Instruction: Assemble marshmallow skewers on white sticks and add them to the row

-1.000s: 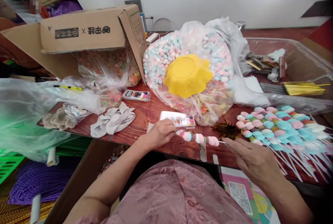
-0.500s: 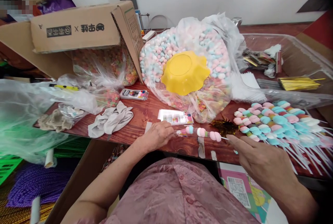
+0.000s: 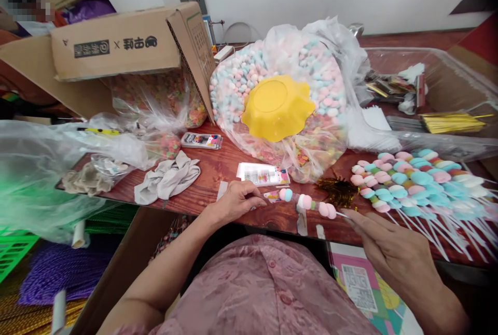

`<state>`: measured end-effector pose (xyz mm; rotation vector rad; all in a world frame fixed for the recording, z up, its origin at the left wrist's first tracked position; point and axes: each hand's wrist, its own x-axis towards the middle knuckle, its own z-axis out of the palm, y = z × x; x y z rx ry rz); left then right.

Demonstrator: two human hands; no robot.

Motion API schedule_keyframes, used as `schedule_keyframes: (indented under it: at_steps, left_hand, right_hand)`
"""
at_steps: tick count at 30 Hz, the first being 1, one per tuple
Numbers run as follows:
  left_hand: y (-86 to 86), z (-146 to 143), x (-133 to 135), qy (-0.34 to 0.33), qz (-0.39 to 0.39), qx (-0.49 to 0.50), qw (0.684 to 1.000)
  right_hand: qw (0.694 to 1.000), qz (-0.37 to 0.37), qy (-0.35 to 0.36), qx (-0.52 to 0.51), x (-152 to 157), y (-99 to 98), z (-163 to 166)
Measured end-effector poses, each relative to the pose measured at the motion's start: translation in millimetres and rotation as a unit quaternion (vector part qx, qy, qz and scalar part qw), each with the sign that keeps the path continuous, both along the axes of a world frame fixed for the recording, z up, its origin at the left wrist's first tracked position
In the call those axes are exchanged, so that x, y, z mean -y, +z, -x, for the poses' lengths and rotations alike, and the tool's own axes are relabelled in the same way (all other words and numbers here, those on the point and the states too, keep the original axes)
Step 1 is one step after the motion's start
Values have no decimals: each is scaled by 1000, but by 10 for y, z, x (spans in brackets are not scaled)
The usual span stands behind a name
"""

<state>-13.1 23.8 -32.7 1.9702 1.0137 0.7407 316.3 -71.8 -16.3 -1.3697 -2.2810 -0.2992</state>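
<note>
A marshmallow skewer (image 3: 306,201) in pink, white and blue stretches between my hands above the table's front edge. My right hand (image 3: 392,249) pinches its white stick at the right end. A printed clear wrapper (image 3: 272,196) shows at the skewer's left end, and my left hand (image 3: 239,201) has thumb and forefinger closed at that end. How much of the skewer the wrapper covers is hard to make out. Just behind my left hand lies a stack of printed clear wrappers (image 3: 262,174). Gold tinsel ties (image 3: 338,191) lie behind the stick.
Finished-looking marshmallow skewers (image 3: 420,179) are piled at the right. A yellow scalloped bowl (image 3: 278,107) rests upside down on bags of marshmallows (image 3: 237,78) and gummies. Around them are a cardboard box (image 3: 120,44), a clear plastic bin (image 3: 439,143) and grey cloth gloves (image 3: 169,178).
The skewer's right end has dropped slightly with my right hand, so it tilts more. My left thumb shows more clearly at the wrapper's end.
</note>
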Motion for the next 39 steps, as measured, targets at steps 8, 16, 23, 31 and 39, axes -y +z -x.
schedule_keyframes:
  at_steps: [8,16,23,31,39]
  left_hand:
    - [4,-9,11,-32,-11,-11,999]
    - [18,-11,40,-135,-166,-68,975]
    - [14,7,37,-165,-200,-82,962]
    - [-22,3,65,-121,-143,-26,982]
    - [-95,64,100,12,5,46,999]
  right_hand:
    - [997,-26,48,45,-8,79,-20]
    - [996,-18,44,81,-113,121,-24]
    - [989,82,121,-19,-168,119,-76]
    - [995,28,88,42,-171,184,-64]
    - [998,24,35,-48,-78,137,-173]
